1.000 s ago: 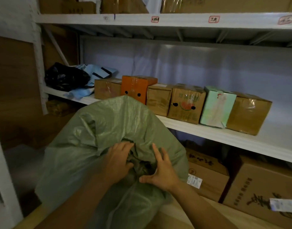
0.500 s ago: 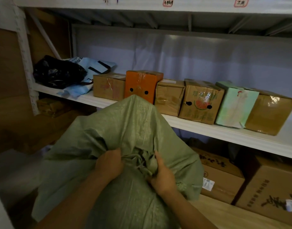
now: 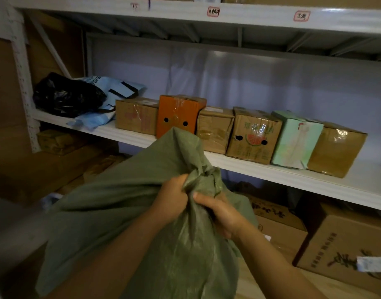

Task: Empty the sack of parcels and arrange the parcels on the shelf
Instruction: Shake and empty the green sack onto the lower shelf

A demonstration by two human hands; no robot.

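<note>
left hand [image 3: 171, 200], right hand [image 3: 219, 212] grip sack [image 3: 120, 212] neck | shelf [image 3: 368, 184] right end bare

We see a dim storeroom: pale sheeting [image 3: 250, 83] behind white metal racking [image 3: 21, 78], wooden floor [image 3: 260, 283] below.

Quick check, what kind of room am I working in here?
Most likely a parcel storeroom: white metal shelving with handwritten tags, a row of taped cartons, and a green woven sack.
</note>
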